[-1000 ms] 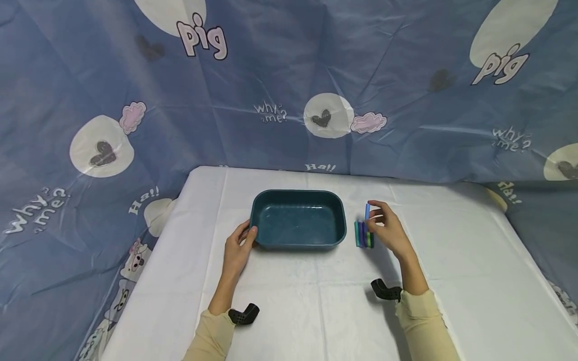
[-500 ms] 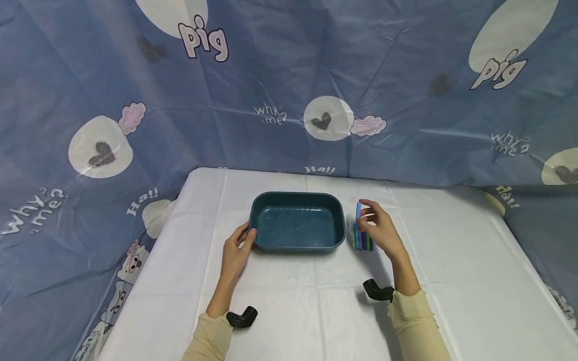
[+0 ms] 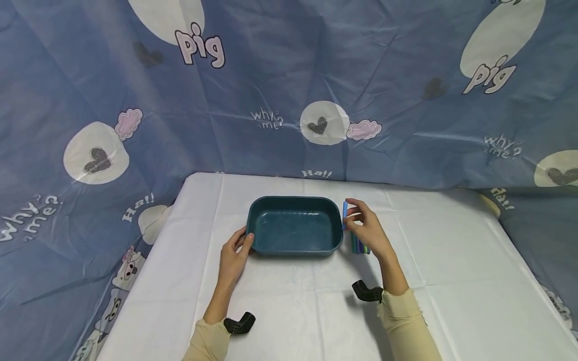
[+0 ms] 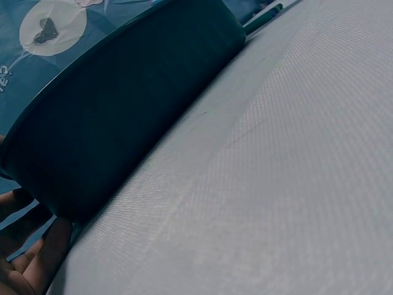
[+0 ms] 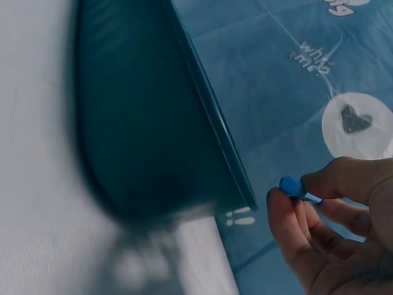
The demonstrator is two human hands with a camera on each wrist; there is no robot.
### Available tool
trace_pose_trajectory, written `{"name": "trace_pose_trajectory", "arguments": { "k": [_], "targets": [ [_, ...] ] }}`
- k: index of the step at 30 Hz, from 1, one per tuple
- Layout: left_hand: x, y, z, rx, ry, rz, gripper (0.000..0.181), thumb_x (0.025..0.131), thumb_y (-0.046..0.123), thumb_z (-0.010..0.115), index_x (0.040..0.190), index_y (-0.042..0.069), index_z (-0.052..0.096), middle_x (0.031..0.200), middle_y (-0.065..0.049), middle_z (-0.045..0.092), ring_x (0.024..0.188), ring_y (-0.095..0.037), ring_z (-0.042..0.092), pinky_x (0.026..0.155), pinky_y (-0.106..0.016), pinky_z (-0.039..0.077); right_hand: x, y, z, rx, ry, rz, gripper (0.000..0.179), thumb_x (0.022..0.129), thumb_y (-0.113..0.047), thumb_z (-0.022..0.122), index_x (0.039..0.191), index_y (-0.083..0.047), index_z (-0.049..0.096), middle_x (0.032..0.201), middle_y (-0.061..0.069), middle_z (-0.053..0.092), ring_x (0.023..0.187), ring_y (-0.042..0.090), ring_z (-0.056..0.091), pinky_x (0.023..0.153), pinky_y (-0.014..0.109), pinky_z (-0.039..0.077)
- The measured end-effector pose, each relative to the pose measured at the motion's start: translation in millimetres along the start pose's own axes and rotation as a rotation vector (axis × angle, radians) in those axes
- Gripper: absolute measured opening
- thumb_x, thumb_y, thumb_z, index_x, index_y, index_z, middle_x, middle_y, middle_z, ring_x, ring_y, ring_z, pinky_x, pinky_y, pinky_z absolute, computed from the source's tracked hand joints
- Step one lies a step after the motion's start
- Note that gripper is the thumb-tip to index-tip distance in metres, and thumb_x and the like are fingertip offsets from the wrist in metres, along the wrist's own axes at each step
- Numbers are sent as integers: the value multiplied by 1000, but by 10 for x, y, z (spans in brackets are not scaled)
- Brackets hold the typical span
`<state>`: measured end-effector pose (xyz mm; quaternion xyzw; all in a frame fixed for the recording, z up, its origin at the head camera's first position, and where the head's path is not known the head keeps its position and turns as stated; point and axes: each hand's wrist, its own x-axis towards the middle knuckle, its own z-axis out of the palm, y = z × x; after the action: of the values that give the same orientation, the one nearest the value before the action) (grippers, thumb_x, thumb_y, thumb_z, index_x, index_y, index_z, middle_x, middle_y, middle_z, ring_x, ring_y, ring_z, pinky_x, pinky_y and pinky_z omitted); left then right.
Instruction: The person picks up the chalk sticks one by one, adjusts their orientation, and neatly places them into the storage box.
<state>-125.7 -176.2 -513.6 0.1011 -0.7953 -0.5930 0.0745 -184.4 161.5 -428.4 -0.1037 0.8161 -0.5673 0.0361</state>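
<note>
Left hand (image 3: 235, 254): grips tray (image 3: 293, 231) | Right hand (image 3: 365, 224): pinches blue stick (image 3: 345, 209), long axis forward | Tray between hands, stick just beside right end

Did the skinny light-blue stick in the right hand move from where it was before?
Yes. In the head view, the skinny light-blue stick went left, closing most of the gap to the dark teal rectangular tub.
</note>
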Motion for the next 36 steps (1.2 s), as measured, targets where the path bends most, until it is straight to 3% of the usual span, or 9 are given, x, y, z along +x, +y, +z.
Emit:
{"name": "trace_pose_trajectory", "arguments": {
  "k": [4, 13, 20, 28, 36],
  "targets": [
    [0, -3, -5, 0, 1, 0, 51, 90, 48, 59, 132, 19, 55, 121, -10, 65, 117, -21, 60, 101, -39, 45, -26, -155, 51, 14, -12, -3, 52, 89, 5, 55, 138, 1, 40, 111, 31, 51, 89, 26, 59, 73, 36, 57],
    [34, 30, -50, 4, 28, 13, 49, 90, 48, 59, 130, 19, 56, 122, -7, 65, 117, -19, 60, 94, -34, 50, 168, 26, 199, 46, -31, -40, 51, 91, -4, 59, 138, -10, 43, 110, 21, 53, 88, 21, 60, 74, 35, 57],
    [-5, 8, -33, -15, 15, 13, 51, 89, 47, 60, 130, 17, 56, 120, -9, 66, 118, -22, 59, 100, -41, 45, 132, 27, 288, 15, -50, -31, 52, 91, -5, 58, 139, -10, 41, 111, 20, 51, 88, 23, 59, 75, 36, 57],
    [-9, 30, 20, -40, 10, 31, 47, 89, 48, 60, 127, 21, 58, 119, -4, 67, 113, -17, 61, 81, -15, 50, 48, -140, 352, 54, -101, -15, 53, 91, 1, 56, 140, 2, 36, 113, 25, 47, 87, 23, 57, 73, 26, 55],
    [-40, 22, -5, -50, 11, 31, 48, 89, 46, 61, 128, 18, 58, 119, -7, 67, 111, -19, 62, 79, -15, 51, 34, -231, 487, 64, -102, -17, 53, 89, 5, 56, 138, 5, 38, 112, 27, 48, 85, 21, 58, 73, 26, 55]
  ]
}}
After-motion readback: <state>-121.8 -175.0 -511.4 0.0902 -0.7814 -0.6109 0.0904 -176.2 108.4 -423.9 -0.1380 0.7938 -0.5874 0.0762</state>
